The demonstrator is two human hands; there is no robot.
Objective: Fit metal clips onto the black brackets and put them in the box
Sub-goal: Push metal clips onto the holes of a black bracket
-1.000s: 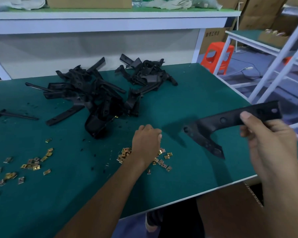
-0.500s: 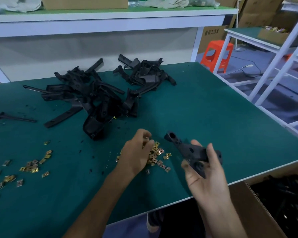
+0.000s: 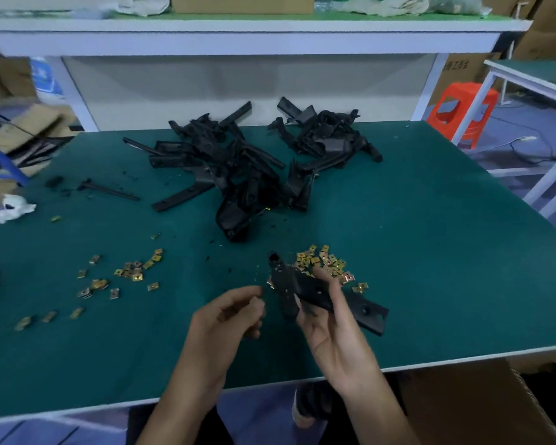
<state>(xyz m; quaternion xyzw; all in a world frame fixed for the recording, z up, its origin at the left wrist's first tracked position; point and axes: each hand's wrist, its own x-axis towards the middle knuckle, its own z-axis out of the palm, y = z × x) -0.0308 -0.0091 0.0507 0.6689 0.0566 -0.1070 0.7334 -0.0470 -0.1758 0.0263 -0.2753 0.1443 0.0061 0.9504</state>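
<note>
Above the green table (image 3: 430, 252), our right hand (image 3: 337, 342) gripping a black bracket (image 3: 315, 292), our left hand (image 3: 228, 319) curled, grasp unclear

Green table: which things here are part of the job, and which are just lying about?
In the job: black bracket held in the right hand; left hand; gold clips; bracket pile; cardboard box at lower right.
Lying about: crumpled white wad; orange stool; cloths on the shelf.
</note>
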